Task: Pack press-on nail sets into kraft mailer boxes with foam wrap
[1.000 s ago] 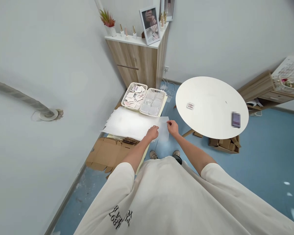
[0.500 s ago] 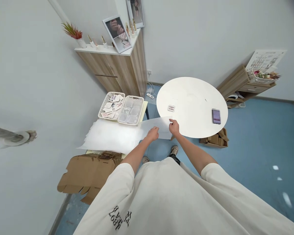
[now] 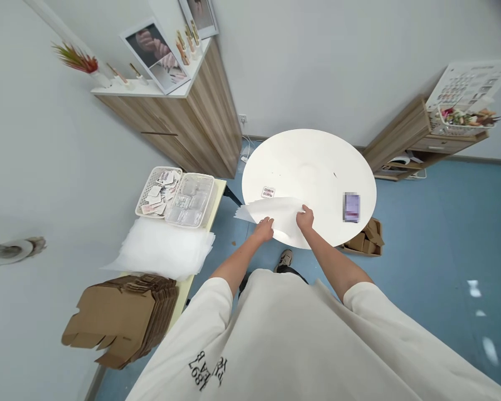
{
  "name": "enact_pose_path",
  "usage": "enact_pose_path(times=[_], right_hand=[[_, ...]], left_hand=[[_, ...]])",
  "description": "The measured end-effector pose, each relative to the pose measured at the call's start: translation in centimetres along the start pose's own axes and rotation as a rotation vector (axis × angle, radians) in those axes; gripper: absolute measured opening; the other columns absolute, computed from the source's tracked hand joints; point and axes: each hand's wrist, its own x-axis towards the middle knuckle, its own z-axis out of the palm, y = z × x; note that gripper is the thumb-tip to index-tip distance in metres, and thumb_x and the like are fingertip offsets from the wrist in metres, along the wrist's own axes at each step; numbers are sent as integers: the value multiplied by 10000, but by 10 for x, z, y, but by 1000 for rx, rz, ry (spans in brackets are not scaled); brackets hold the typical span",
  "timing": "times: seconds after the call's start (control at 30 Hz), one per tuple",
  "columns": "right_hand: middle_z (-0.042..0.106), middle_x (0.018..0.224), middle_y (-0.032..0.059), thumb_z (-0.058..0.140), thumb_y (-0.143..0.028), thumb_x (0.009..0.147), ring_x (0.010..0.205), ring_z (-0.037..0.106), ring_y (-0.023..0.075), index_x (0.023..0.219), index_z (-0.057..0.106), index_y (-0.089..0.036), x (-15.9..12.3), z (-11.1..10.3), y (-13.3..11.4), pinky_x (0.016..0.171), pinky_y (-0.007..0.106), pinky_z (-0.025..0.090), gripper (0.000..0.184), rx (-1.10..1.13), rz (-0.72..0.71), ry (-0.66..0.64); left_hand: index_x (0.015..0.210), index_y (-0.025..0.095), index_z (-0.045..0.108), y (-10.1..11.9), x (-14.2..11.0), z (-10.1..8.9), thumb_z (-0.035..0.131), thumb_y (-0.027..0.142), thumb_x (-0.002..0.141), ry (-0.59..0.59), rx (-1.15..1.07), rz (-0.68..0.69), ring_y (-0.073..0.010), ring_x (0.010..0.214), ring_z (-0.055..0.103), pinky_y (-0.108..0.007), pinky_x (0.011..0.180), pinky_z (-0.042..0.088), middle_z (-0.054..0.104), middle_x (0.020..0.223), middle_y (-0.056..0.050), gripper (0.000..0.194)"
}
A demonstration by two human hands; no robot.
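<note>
Over the near left edge of the round white table, a thin, translucent white packing sheet is stretched between my hands. My left hand grips its near edge, fingers closed. My right hand pinches the sheet's right end between thumb and fingers. Just beyond the sheet, a small clear case with reddish pieces lies on the table. Off to the left, a stack of similar white sheets rests on a pale yellow side table.
Two white baskets stand behind the stack, one with small packets, the other with clear boxes. Flattened cardboard boxes are piled at the near left. A blurred purple device lies on the round table; a cardboard carton sits below.
The packing sheet has come away from the stack and moved right, over the round table. Both hands moved with it, and my view has shifted to the right.
</note>
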Motion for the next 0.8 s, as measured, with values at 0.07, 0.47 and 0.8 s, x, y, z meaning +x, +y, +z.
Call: enact_pose_path(times=[0.07,0.47,0.8], right_hand=[[576,1404,167,477,-213,815,1276,565,294,1535,428,-108,10,-8,14,1078,412,481,729,-33,33,2],[321,1611,139,500,-149,858,1448,311,350,1334,595,-187,8,-24,36,1157,527,292,487,-557,-283,-329],[273,1645,129,522,-158,843,1490,227,339,1412,504,-226,1,-6,35,1170,570,222,574,-704,-218,-436]], left_hand=[[1513,209,371,10,10,2,413,229,955,-32,6,-12,-310,1435,399,-431,1120,389,319,1625,-126,560],[1470,206,394,14,44,13,448,266,933,-192,74,6,-341,1444,364,-477,1114,381,300,1621,-153,543],[1474,234,386,-5,58,-4,450,247,936,-159,137,160,-324,1459,353,-485,1136,359,298,1630,-134,542]])
